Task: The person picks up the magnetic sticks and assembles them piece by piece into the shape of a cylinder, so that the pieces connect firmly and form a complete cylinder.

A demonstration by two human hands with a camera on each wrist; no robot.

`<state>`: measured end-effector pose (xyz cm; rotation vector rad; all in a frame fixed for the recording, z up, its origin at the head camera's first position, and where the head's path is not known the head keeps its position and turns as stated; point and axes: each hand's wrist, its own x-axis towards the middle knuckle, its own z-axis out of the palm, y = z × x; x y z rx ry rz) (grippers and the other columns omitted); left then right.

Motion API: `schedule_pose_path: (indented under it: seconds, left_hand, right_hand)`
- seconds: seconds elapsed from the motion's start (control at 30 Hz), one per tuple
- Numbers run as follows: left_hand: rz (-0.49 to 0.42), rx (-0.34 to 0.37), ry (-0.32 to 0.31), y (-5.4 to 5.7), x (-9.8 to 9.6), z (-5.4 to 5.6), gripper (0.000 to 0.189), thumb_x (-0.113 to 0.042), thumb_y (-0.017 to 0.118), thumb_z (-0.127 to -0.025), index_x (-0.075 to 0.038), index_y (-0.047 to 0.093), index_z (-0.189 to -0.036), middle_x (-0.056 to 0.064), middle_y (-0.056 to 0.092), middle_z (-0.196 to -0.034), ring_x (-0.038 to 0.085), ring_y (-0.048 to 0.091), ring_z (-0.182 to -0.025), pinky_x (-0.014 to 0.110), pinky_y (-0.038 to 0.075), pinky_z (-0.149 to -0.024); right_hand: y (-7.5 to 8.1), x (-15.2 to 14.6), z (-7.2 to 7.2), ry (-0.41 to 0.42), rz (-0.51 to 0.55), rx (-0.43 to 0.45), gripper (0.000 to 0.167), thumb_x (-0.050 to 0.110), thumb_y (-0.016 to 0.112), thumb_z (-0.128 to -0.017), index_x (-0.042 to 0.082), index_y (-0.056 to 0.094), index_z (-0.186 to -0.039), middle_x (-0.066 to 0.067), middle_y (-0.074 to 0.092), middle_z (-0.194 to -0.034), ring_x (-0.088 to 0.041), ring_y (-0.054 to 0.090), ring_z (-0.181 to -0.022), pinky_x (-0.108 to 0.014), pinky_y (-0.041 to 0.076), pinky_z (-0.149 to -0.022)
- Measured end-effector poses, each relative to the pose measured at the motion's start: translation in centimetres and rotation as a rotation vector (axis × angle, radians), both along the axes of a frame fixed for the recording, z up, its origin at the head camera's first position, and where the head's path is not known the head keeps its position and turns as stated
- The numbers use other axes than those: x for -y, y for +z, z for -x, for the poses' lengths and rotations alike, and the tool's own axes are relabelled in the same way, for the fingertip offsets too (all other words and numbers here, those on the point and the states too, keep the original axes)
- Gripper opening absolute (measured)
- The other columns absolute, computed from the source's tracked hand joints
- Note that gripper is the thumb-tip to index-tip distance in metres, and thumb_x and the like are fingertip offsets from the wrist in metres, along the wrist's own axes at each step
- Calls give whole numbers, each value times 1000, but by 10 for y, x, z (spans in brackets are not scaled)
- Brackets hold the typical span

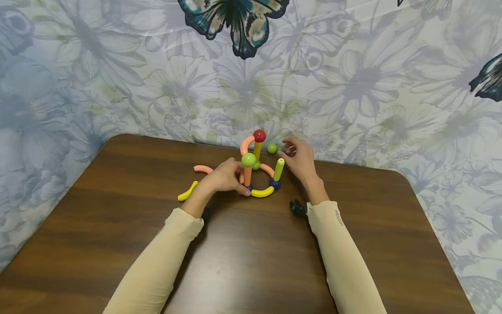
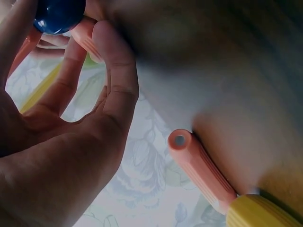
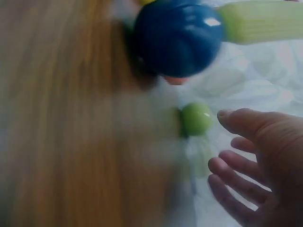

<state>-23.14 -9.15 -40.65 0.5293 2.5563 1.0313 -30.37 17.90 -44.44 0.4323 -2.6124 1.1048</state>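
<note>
A ball-and-stick toy structure stands near the table's back edge. Its ring base has a yellow curved stick point(image 1: 262, 192), a pink curved stick point(image 1: 268, 170) and a blue ball point(image 1: 275, 183) bearing an upright green stick point(image 1: 279, 170). A red ball point(image 1: 259, 135) tops a yellow stick point(image 1: 257, 151); a green ball tops a pink stick point(image 1: 248, 176). My left hand point(image 1: 225, 175) grips the structure's left side, its fingers bent beside another blue ball point(image 2: 59, 14). My right hand point(image 1: 301, 161), fingers loosely spread, reaches beside a loose green ball point(image 3: 196, 119), apparently just short of touching it.
Left of the structure, a loose pink curved stick point(image 1: 202, 168) and a yellow curved stick point(image 1: 188, 191) lie on the brown table point(image 1: 243, 253). A wall covering with flowers and butterflies point(image 1: 251, 87) rises directly behind the back edge.
</note>
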Motion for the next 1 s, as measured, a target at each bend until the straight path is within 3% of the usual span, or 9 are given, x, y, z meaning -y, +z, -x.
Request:
schedule_pose_path:
  seconds: [0.2, 0.43, 0.6, 0.7, 0.9, 1.0]
  left_hand:
    - [-10, 8, 3, 4, 3, -2, 37, -18, 98, -73, -7, 65, -86, 9, 61, -84, 22, 52, -92, 29, 40, -76]
    - [-12, 46, 18, 2, 6, -2, 36, -18, 98, -74, -9, 67, -89, 13, 60, -96, 22, 50, -99, 28, 43, -75]
    - [-41, 49, 24, -1, 4, 2, 36, -14, 98, -73, -8, 67, -90, 7, 60, -78, 15, 57, -73, 23, 45, -60]
    - [-35, 42, 25, -3, -1, 3, 36, -15, 98, -73, -8, 67, -90, 4, 61, -72, 12, 55, -61, 23, 44, -57]
    - [-7, 4, 63, -3, -7, 4, 37, -20, 99, -73, -8, 67, -88, 12, 62, -90, 18, 54, -89, 26, 44, -69]
    - [4, 11, 66, -3, -7, 4, 37, -20, 99, -74, -9, 67, -89, 12, 61, -91, 18, 52, -91, 27, 43, -71]
  right_hand:
    - [-4, 18, 16, -61, -9, 33, 41, 30, 87, -89, 5, 71, -118, -14, 74, -112, -30, 75, -95, -46, 60, -86]
    - [-10, 29, 25, -49, -28, 58, 32, 24, 87, -88, 2, 72, -107, -16, 74, -100, -30, 74, -88, -43, 60, -83]
    - [-12, 27, 26, 16, 78, 40, 30, 15, 85, -89, -1, 73, -111, -19, 74, -105, -33, 75, -92, -43, 62, -84]
    - [-7, 18, 22, 46, 130, 34, 31, 16, 83, -90, 1, 72, -115, -18, 74, -109, -31, 74, -96, -35, 62, -84]
    - [17, -1, 6, 87, 319, 2, 30, 18, 82, -93, 3, 73, -118, -15, 73, -113, -26, 72, -102, -24, 60, -84]
    - [30, -6, -9, 138, 434, -39, 31, 15, 82, -93, 2, 73, -119, -15, 73, -118, -21, 72, -103, -24, 61, -85]
